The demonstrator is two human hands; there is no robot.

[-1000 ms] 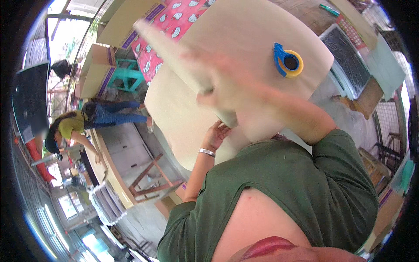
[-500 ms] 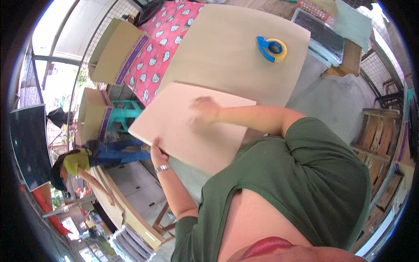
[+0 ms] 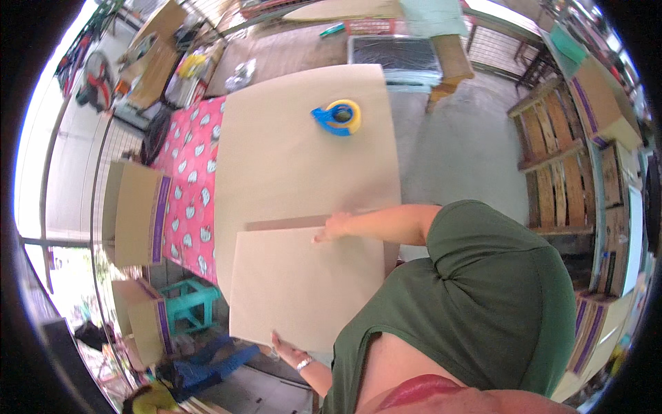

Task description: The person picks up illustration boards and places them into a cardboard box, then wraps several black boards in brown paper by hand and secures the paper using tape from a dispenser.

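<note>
"In the head view, where did the beige panel lie?"

"Toward seven o'clock from the middle, over the near part of a large tan sheet."

"And the left hand?"

"At the panel's six o'clock edge, grasping it, with a silvery wristband behind it."

"The right hand?"

"It touched the panel at one o'clock, slightly blurred; I couldn't tell whether it was gripping."

"Anything else nearby?"

"A blue tape dispenser with a yellow roll sat on the sheet, at twelve o'clock from the panel; a pink patterned cloth showed at ten o'clock."
</note>
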